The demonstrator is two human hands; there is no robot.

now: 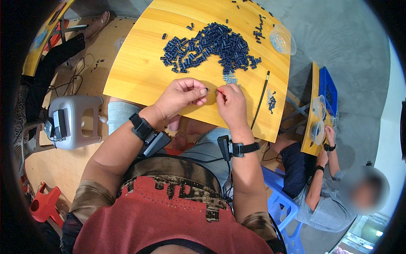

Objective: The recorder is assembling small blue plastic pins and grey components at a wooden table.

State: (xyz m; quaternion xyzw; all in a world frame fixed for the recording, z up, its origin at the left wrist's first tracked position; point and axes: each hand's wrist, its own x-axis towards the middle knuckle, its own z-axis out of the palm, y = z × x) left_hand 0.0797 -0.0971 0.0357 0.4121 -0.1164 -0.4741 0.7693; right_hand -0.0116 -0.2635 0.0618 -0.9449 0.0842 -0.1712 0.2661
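**One small dark piece at the fingertips, inside the worktop's near edge**

The left hand (184,94) pinches a small dark piece (207,89) between thumb and forefinger, held over the yellow wood-grained worktop (135,63), just inside its near edge. The right hand (232,103) faces it, near but apart, thumb and forefinger pressed together; whether anything fine sits between them cannot be told.

Beyond the hands, toward the far edge, spreads a loose heap of short black tubular parts (220,42), plastic by their look. Against the heap's near side, just past the right hand, lies a scatter of small silvery metal pieces (229,78). A long thin black rod (261,99) slants toward the near edge on the right. Between it and the right edge is a small mixed cluster of black and silvery pieces (271,101). A round clear plastic tub (289,37) stands at the right edge, toward the far corner.

The step in hand appears to be fingertip work on a single piece. The next move seems to call for a firm left pinch, the piece's end clear of the fingers, and a short, well-aimed approach by the right fingertips. Which way the piece points is too small to read.
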